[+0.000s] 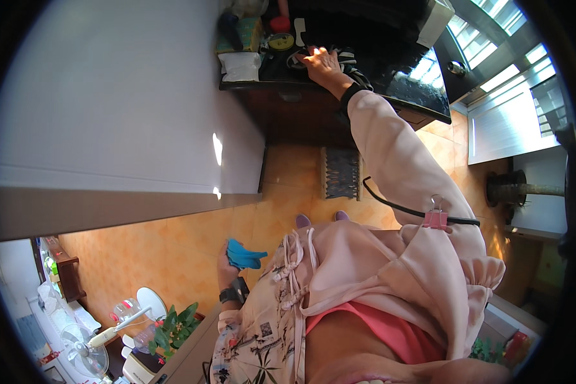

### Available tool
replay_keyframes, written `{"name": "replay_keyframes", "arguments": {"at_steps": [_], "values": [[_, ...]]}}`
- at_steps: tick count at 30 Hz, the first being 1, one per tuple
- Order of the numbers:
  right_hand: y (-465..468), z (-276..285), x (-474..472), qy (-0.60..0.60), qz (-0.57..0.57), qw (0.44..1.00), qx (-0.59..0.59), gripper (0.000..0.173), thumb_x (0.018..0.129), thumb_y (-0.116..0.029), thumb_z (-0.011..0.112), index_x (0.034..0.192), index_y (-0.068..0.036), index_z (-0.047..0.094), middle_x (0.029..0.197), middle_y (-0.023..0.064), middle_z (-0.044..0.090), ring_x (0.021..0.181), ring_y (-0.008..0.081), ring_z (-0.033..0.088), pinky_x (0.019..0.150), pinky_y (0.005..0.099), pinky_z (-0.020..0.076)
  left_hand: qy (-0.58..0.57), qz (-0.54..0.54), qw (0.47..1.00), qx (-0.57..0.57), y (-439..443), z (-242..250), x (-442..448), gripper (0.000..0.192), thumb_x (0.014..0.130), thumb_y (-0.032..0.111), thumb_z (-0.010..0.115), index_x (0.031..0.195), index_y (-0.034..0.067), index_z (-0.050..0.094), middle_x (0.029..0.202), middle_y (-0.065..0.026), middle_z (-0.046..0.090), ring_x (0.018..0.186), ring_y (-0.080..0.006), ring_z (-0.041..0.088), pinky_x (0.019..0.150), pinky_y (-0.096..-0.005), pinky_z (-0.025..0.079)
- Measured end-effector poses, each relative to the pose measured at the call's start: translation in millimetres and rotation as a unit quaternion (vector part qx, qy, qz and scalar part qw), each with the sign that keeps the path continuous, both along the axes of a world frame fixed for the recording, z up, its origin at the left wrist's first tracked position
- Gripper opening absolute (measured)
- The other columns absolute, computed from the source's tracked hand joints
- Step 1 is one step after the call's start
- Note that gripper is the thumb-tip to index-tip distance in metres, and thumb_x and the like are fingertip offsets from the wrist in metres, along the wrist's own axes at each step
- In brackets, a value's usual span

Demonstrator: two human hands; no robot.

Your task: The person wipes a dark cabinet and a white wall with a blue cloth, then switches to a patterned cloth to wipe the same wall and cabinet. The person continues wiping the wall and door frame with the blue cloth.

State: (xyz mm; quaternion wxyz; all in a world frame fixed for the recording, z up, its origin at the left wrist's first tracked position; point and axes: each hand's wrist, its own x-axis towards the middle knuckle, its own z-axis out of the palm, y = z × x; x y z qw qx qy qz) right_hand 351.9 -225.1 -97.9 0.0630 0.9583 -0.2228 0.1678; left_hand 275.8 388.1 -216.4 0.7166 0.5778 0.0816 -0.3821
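Observation:
My left hand (pixel 225 264) is low at my side, holding a folded blue cloth (pixel 244 254) that sticks out past the fingers. My right hand (pixel 320 63) reaches out to the glossy black top of a dark wooden cabinet (pixel 384 53). Its fingers rest on a dark bundle with pale stripes (pixel 348 60), probably fabric; whether they grip it is hidden. Just left of these fingers lies a white-edged loop (pixel 295 61). Close by are a round yellow tin (pixel 281 42), a white comb-like piece (pixel 299 31) and a red-lidded container (pixel 279 24).
A white packet (pixel 240 66) and a tissue pack (pixel 249 33) sit at the cabinet's left end. A tall pale panel (pixel 125 105) borders it. On the tiled floor (pixel 288 168) stands a low woven stool (pixel 341 173). An electric fan (pixel 84 350) and a potted plant (pixel 506 187) stand farther off.

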Motion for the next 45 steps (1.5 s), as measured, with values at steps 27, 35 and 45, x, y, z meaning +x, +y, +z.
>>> {"name": "replay_keyframes", "arguments": {"at_steps": [27,35,45], "values": [[-71.1,22.8,-124.6,0.053,-0.044,0.993,0.091,0.059,0.079,-0.012,0.058,0.134,-0.033,0.052,0.138,0.0117,0.044,0.127,0.0328,0.042,0.097,0.0558,0.0379,-0.224,0.304,0.926,-0.030,-99.6,202.2,42.7,0.019,0.091,0.024,0.067,0.098,0.007,0.061,0.088,-0.0034,0.062,0.081,-0.0152,0.060,0.069,-0.0296,0.051],[-65.1,14.9,-129.4,-0.009,-0.035,0.998,0.046,0.055,0.078,-0.020,0.064,0.131,-0.031,0.054,0.131,0.0087,0.051,0.120,0.0286,0.047,0.089,0.0486,0.0418,-0.778,0.437,0.394,0.221,-124.4,527.8,99.9,0.069,0.067,0.035,0.086,0.113,-0.002,0.050,0.107,-0.0140,0.054,0.089,-0.0237,0.058,0.081,-0.0344,0.051],[-57.6,20.9,-129.1,-0.022,-0.047,0.997,0.049,0.059,0.077,-0.018,0.065,0.134,-0.026,0.052,0.132,0.0103,0.050,0.121,0.0292,0.047,0.091,0.0468,0.0411,-0.736,0.260,-0.159,0.605,-152.9,581.0,208.4,0.040,0.086,0.022,0.063,0.125,0.010,0.056,0.131,-0.0166,0.050,0.121,-0.0374,0.044,0.102,-0.0508,0.034]]}}
